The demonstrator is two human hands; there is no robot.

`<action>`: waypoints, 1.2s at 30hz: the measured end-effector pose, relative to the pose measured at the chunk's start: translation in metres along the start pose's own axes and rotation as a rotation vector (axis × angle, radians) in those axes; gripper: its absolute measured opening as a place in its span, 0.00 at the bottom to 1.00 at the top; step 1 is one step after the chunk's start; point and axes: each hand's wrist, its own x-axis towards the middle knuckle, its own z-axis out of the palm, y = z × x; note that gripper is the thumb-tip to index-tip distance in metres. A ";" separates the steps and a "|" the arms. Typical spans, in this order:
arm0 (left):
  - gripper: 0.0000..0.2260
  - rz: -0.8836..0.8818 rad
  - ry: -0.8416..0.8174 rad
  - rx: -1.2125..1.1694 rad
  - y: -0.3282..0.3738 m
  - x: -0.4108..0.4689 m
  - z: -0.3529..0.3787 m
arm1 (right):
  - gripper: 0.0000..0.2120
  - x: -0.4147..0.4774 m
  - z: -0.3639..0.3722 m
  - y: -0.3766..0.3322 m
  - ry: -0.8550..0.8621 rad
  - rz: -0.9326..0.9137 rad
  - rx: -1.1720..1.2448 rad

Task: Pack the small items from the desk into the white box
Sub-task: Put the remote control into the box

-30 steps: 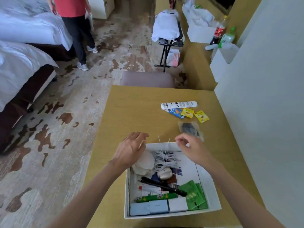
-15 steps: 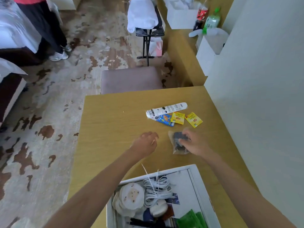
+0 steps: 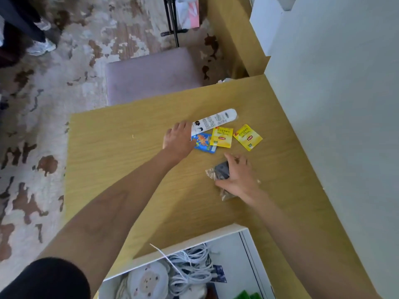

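Observation:
On the wooden desk lie a long white packet, a blue sachet and two yellow tea sachets. My left hand reaches over the left end of the white packet and the blue sachet, fingers extended and touching them. My right hand grips a clear plastic bag with a dark item inside, thumb and fingers curled round it. The white box sits at the near edge, holding a coiled white cable and a round bear-print pad.
A grey-purple stool stands beyond the desk's far edge. A white wall borders the desk on the right. A person's legs and shoes stand on the patterned carpet at the far left. A folding stand's legs rise behind the stool.
My left hand has moved from the box out to the white packet and blue sachet. My right hand has closed on the clear bag. The view tilted down toward the far desk.

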 end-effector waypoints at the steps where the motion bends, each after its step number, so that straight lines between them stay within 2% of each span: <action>1: 0.24 -0.004 -0.030 0.024 0.000 0.007 0.000 | 0.46 0.000 -0.001 0.002 -0.001 -0.005 0.013; 5: 0.22 -0.011 -0.062 0.039 0.003 0.021 -0.002 | 0.47 -0.006 -0.007 0.007 0.002 -0.003 0.114; 9: 0.20 -0.027 0.044 -0.170 0.003 0.005 -0.006 | 0.49 -0.017 -0.026 0.005 0.048 0.026 0.253; 13: 0.20 -0.102 0.191 -0.382 -0.004 -0.037 -0.021 | 0.48 -0.039 -0.054 -0.008 0.084 0.052 0.616; 15: 0.20 -0.131 0.230 -0.503 -0.009 -0.069 -0.032 | 0.43 -0.056 -0.066 -0.018 0.066 0.027 0.805; 17: 0.20 -0.136 0.222 -0.608 -0.013 -0.105 -0.044 | 0.39 -0.075 -0.075 -0.029 0.049 -0.024 0.892; 21: 0.19 -0.096 0.276 -0.753 -0.017 -0.182 -0.071 | 0.36 -0.124 -0.090 -0.052 0.074 -0.131 0.805; 26: 0.21 -0.037 0.347 -0.776 -0.017 -0.253 -0.085 | 0.39 -0.201 -0.089 -0.062 0.050 -0.165 0.775; 29: 0.20 -0.009 0.331 -0.765 -0.013 -0.285 -0.082 | 0.42 -0.231 -0.073 -0.054 0.106 -0.096 0.545; 34: 0.20 0.015 0.321 -0.771 -0.003 -0.333 -0.075 | 0.45 -0.257 -0.040 -0.047 -0.017 -0.119 0.267; 36: 0.20 0.002 0.322 -0.799 0.001 -0.349 -0.070 | 0.44 -0.256 -0.029 -0.047 -0.021 -0.129 0.075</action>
